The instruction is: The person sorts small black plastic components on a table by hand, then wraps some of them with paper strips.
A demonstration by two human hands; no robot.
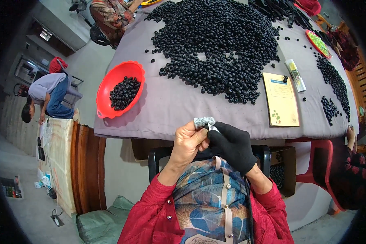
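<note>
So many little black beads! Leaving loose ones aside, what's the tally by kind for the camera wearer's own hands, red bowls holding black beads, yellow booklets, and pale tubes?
Wearer's hands: 2 (left hand without a full glove, right hand gloved in black)
Red bowl holding black beads: 1
Yellow booklet: 1
Pale tube: 1
Total: 5

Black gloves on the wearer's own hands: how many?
1: the black glove is on the right hand. The left hand has none, just a grey speckled cover at one finger. Both hands show.
</note>
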